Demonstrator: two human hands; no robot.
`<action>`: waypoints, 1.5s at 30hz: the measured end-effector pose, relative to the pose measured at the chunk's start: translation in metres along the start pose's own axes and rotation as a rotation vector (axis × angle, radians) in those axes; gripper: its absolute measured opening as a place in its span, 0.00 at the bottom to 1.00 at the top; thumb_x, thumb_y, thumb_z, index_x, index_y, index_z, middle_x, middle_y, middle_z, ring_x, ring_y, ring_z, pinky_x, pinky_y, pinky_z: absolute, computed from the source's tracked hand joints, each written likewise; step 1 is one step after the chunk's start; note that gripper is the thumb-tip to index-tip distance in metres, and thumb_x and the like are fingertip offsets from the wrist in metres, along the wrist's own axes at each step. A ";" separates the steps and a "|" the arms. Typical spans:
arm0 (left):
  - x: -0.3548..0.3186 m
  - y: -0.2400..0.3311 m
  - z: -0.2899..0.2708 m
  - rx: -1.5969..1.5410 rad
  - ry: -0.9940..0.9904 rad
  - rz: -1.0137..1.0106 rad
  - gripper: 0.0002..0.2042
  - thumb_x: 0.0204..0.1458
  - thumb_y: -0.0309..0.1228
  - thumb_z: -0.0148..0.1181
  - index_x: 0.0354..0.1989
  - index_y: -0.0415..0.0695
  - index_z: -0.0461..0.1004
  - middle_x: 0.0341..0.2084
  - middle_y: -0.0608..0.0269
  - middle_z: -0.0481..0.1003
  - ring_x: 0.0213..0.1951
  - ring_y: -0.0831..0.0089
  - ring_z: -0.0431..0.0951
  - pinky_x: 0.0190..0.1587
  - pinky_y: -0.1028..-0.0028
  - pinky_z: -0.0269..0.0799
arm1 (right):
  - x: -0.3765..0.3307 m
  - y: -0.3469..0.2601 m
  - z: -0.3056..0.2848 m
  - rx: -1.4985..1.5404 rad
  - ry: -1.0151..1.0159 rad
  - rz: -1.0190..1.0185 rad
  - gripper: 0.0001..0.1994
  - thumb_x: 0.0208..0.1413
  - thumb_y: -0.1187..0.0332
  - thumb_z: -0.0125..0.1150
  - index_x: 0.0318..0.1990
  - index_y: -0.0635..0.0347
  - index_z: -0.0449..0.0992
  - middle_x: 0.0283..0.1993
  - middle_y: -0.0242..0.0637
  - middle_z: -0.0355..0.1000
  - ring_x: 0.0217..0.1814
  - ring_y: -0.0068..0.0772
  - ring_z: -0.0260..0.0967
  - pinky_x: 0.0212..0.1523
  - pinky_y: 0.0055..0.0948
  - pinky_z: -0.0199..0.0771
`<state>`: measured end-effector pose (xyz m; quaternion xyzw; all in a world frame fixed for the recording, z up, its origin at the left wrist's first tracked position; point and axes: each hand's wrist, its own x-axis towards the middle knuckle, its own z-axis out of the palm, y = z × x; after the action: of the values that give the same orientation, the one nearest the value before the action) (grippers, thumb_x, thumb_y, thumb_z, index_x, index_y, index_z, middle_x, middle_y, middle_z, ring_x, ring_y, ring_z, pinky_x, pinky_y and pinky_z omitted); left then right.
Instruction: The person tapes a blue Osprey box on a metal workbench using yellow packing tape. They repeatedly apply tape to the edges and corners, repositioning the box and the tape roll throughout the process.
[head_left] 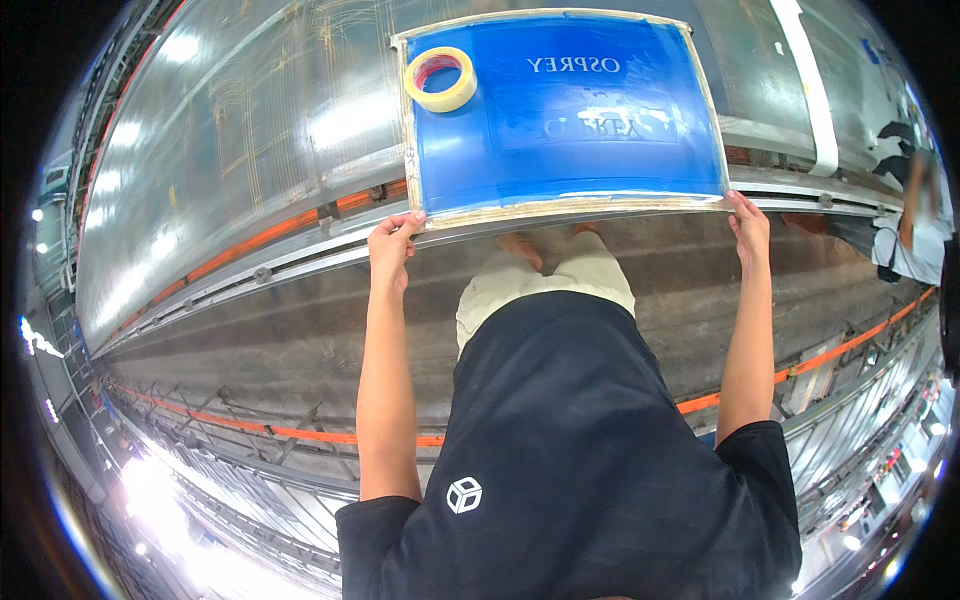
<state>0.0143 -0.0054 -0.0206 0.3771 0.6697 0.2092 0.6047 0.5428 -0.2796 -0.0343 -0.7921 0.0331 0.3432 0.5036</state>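
Observation:
A blue screen-printing frame [560, 165] with pale taped edges lies on the long metal table in front of me. Mirrored lettering shows pale near its far side and fainter in the middle. On its far left corner rests a roll of clear yellowish tape [440, 80]. My left hand [396, 245] pinches the near left corner of the frame, thumb and fingers closed on the edge. At the near right corner my right hand [748, 228] grips the edge the same way.
The shiny metal table [250, 130] runs left and right, with a metal rail [290, 258] and an orange strip [250, 245] along its near side. A white strip [808, 90] crosses the table at right. Another person [908, 230] is at far right. Behind me runs another orange-edged table.

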 end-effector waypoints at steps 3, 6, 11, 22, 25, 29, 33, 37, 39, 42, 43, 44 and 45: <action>0.001 -0.001 -0.001 0.005 0.010 0.002 0.12 0.45 0.32 0.75 0.32 0.41 0.78 0.23 0.72 0.74 0.19 0.87 0.62 0.21 0.83 0.57 | 0.001 0.002 -0.001 0.009 0.002 0.001 0.16 0.49 0.63 0.75 0.45 0.54 0.81 0.42 0.22 0.78 0.41 0.12 0.65 0.42 0.20 0.60; 0.001 -0.003 -0.002 0.017 0.011 0.010 0.12 0.45 0.33 0.75 0.31 0.42 0.79 0.23 0.72 0.73 0.20 0.86 0.62 0.22 0.83 0.57 | -0.002 0.002 0.001 -0.016 0.020 -0.016 0.16 0.49 0.62 0.75 0.45 0.54 0.82 0.41 0.21 0.77 0.40 0.12 0.66 0.42 0.19 0.62; 0.000 -0.003 -0.003 0.083 0.009 0.024 0.13 0.44 0.37 0.75 0.31 0.43 0.80 0.23 0.73 0.73 0.21 0.86 0.63 0.24 0.82 0.59 | -0.008 0.003 0.007 -0.129 0.083 -0.109 0.18 0.48 0.59 0.76 0.43 0.56 0.82 0.40 0.25 0.78 0.44 0.20 0.69 0.44 0.24 0.63; 0.005 -0.009 -0.005 0.035 -0.008 0.072 0.12 0.45 0.37 0.75 0.31 0.44 0.80 0.23 0.72 0.75 0.20 0.86 0.63 0.24 0.82 0.59 | -0.004 0.013 0.022 0.184 0.255 -0.109 0.38 0.45 0.72 0.77 0.63 0.50 0.60 0.52 0.38 0.70 0.43 0.24 0.69 0.40 0.26 0.65; 0.009 -0.011 -0.009 0.061 0.007 0.071 0.12 0.45 0.36 0.74 0.31 0.44 0.80 0.23 0.72 0.76 0.20 0.86 0.63 0.22 0.82 0.57 | 0.004 0.023 0.013 0.271 0.112 -0.085 0.39 0.48 0.73 0.73 0.65 0.47 0.55 0.49 0.35 0.71 0.41 0.22 0.69 0.38 0.27 0.65; 0.006 -0.012 0.000 0.075 -0.024 0.077 0.11 0.45 0.37 0.74 0.31 0.45 0.80 0.23 0.73 0.76 0.20 0.87 0.63 0.22 0.82 0.56 | 0.010 0.033 0.007 0.250 0.252 -0.190 0.29 0.52 0.63 0.72 0.60 0.52 0.65 0.43 0.32 0.73 0.41 0.24 0.68 0.41 0.30 0.65; 0.010 -0.024 -0.007 0.053 0.013 0.072 0.12 0.45 0.37 0.74 0.31 0.45 0.80 0.23 0.73 0.76 0.19 0.86 0.63 0.22 0.82 0.57 | -0.026 -0.010 0.071 -0.430 0.554 -0.777 0.25 0.53 0.61 0.70 0.55 0.63 0.71 0.46 0.41 0.70 0.47 0.36 0.65 0.53 0.37 0.65; 0.006 -0.022 -0.010 0.050 0.039 0.074 0.12 0.45 0.36 0.74 0.30 0.44 0.80 0.22 0.72 0.75 0.19 0.85 0.64 0.22 0.81 0.59 | -0.059 -0.068 0.236 -0.388 -0.115 -1.144 0.33 0.46 0.55 0.74 0.58 0.62 0.70 0.55 0.47 0.70 0.58 0.46 0.66 0.60 0.42 0.63; 0.005 -0.016 -0.008 0.047 0.017 0.074 0.12 0.45 0.36 0.74 0.30 0.43 0.79 0.22 0.72 0.76 0.20 0.85 0.64 0.23 0.81 0.60 | -0.077 -0.091 0.323 -0.525 -0.314 -1.286 0.46 0.42 0.45 0.74 0.66 0.59 0.62 0.65 0.52 0.62 0.68 0.52 0.57 0.68 0.46 0.55; 0.004 -0.009 -0.003 0.028 -0.014 0.061 0.12 0.45 0.35 0.75 0.30 0.42 0.79 0.22 0.71 0.76 0.20 0.85 0.65 0.22 0.81 0.60 | -0.091 -0.095 0.420 -0.799 -0.463 -1.134 0.63 0.30 0.37 0.76 0.72 0.61 0.50 0.74 0.56 0.47 0.74 0.56 0.48 0.72 0.46 0.51; 0.005 -0.007 -0.001 0.021 -0.014 0.068 0.12 0.45 0.34 0.75 0.30 0.42 0.79 0.22 0.71 0.76 0.20 0.85 0.65 0.22 0.81 0.60 | -0.092 -0.092 0.439 -0.848 -0.463 -1.126 0.62 0.31 0.38 0.76 0.72 0.62 0.50 0.74 0.56 0.47 0.74 0.56 0.49 0.71 0.46 0.51; 0.006 -0.004 0.000 0.018 -0.020 0.076 0.12 0.44 0.34 0.75 0.30 0.42 0.79 0.22 0.70 0.76 0.20 0.85 0.65 0.22 0.81 0.60 | -0.093 -0.088 0.450 -0.897 -0.456 -1.115 0.62 0.31 0.40 0.77 0.72 0.62 0.50 0.73 0.56 0.48 0.73 0.56 0.50 0.71 0.46 0.52; 0.004 -0.005 0.001 -0.018 -0.022 0.082 0.12 0.44 0.34 0.75 0.29 0.42 0.78 0.22 0.70 0.76 0.20 0.85 0.65 0.22 0.82 0.60 | -0.096 -0.086 0.455 -0.844 -0.471 -1.097 0.60 0.32 0.41 0.76 0.71 0.63 0.51 0.72 0.56 0.49 0.72 0.56 0.51 0.71 0.46 0.52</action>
<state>0.0138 -0.0053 -0.0267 0.4011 0.6450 0.2359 0.6061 0.2711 0.1077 -0.0295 -0.7267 -0.6127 0.1863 0.2487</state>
